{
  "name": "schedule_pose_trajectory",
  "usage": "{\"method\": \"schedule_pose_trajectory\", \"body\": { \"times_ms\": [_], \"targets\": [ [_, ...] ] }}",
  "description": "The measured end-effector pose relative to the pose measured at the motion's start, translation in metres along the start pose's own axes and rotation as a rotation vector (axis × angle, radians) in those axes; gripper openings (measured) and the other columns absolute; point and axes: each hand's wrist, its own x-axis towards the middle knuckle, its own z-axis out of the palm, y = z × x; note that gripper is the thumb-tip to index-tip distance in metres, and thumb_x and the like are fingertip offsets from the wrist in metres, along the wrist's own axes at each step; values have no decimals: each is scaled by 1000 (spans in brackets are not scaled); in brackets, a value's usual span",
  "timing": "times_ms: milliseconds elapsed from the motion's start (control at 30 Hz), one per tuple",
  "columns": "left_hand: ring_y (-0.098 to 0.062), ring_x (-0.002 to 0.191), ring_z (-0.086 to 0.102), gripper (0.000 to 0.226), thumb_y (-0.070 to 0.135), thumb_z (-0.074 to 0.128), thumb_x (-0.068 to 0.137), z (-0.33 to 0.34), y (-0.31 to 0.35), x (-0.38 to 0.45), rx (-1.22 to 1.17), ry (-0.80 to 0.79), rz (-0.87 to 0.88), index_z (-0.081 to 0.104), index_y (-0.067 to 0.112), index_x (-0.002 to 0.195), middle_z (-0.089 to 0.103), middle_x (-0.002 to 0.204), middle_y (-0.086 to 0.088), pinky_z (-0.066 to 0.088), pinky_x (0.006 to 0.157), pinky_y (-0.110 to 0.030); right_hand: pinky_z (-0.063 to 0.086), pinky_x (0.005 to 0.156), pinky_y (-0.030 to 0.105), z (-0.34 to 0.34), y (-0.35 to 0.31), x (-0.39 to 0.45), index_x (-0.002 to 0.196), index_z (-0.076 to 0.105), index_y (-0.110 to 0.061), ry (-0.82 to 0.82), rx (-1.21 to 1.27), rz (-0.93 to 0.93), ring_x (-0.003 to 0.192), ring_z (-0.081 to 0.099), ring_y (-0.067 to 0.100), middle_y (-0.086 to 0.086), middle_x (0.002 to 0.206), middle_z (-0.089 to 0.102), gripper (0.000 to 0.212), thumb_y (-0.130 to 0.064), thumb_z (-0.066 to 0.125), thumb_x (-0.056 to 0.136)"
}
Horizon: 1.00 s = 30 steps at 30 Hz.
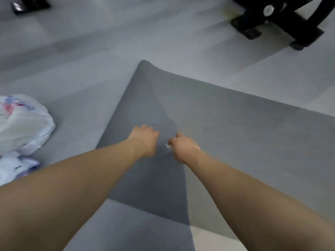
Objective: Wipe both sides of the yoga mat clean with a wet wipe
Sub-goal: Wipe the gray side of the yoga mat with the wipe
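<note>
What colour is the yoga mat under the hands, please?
The yoga mat is plain grey with no pattern, seen in the head view.

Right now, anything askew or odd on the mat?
Yes: the yoga mat isn't lying flat. Its left part is folded over diagonally, a darker triangular flap. Both hands sit at the fold; the right hand holds a small white scrap, likely the wet wipe. No spills visible.

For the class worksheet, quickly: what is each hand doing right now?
Left hand: fingers curled, over the yoga mat; holding anything cannot be told.
Right hand: curled round a small white wet wipe.
</note>
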Motion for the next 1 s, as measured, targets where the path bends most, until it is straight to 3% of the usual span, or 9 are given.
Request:
{"method": "schedule_pose_trajectory", "body": {
  "times_ms": [167, 333, 467, 567, 667, 733, 867, 933, 1000],
  "targets": [
    [-29, 127, 49, 39, 31, 52, 95, -13, -27, -33, 8, -113, -96, 49, 19, 132, 53, 133, -7, 44, 100, -41, 46, 94, 42, -26, -8, 2, 129, 53, -18, 17, -1, -79, 118, 54, 35, 12, 128, 46, 36, -12, 48, 94],
    [-27, 131, 44, 50, 31, 51, 95, -8, -57, -34, 136, -59, -64, 40, 24, 143, 46, 140, -4, 40, 103, -41, 44, 91, 40, -27, -24, 9, 124, 50, -15, 156, -97, -188, 113, 55, 33, 12, 122, 50, 30, -17, 48, 95],
    [-27, 144, 25, 70, 31, 51, 94, 15, -83, -8, 181, -21, -73, 19, 27, 156, 24, 158, -5, 31, 113, -43, 39, 89, 36, -24, -19, 23, 121, 54, -12, 229, -168, -247, 112, 52, 31, 10, 119, 53, 28, -23, 46, 97],
    [-30, 152, 10, 74, 31, 52, 96, 22, -98, 5, 154, -41, -94, 12, 25, 159, 6, 165, -6, 25, 118, -46, 41, 87, 34, -26, -3, 23, 119, 58, -15, 261, -130, -191, 111, 53, 29, 9, 118, 54, 28, -29, 43, 100],
    [-32, 152, 12, 70, 32, 48, 100, 20, -106, 17, -56, -12, -214, 12, 20, 159, 3, 167, -7, 30, 117, -48, 40, 88, 33, -9, 9, 12, 118, 58, -17, 220, -44, -117, 113, 50, 29, 9, 118, 51, 32, -36, 37, 102],
    [-33, 150, 16, 73, 26, 48, 100, 26, -109, 27, -207, 10, -266, 6, 15, 159, 4, 167, -8, 32, 117, -48, 35, 97, 36, 8, 10, 7, 122, 57, -22, 185, -53, -86, 123, 42, 28, 6, 128, 46, 33, -37, 37, 101],
    [-38, 148, 21, 77, 19, 43, 100, 41, -118, 44, -334, -11, -281, -6, 13, 160, -1, 167, -13, 29, 118, -46, 15, 117, 47, 32, -14, 17, 133, 53, -24, 104, -59, -97, 148, 6, 28, 4, 160, 11, 37, -32, 37, 101],
    [-41, 144, 31, 75, 15, 44, 100, 42, -124, 53, -479, 19, -342, -1, 7, 159, 7, 163, -22, 29, 117, -43, 12, 118, 49, 32, -32, 25, 135, 50, -23, 57, -61, -103, 149, -3, 27, 0, 163, -1, 37, -31, 39, 101],
    [-42, 136, 42, 71, 14, 50, 98, 46, -132, 58, -656, 58, -415, 10, 3, 156, 29, 153, -26, 34, 112, -42, 13, 118, 51, 31, -50, 33, 136, 49, -22, 1, -60, -98, 149, -6, 27, -1, 163, -5, 37, -29, 40, 101]
  ]
}}
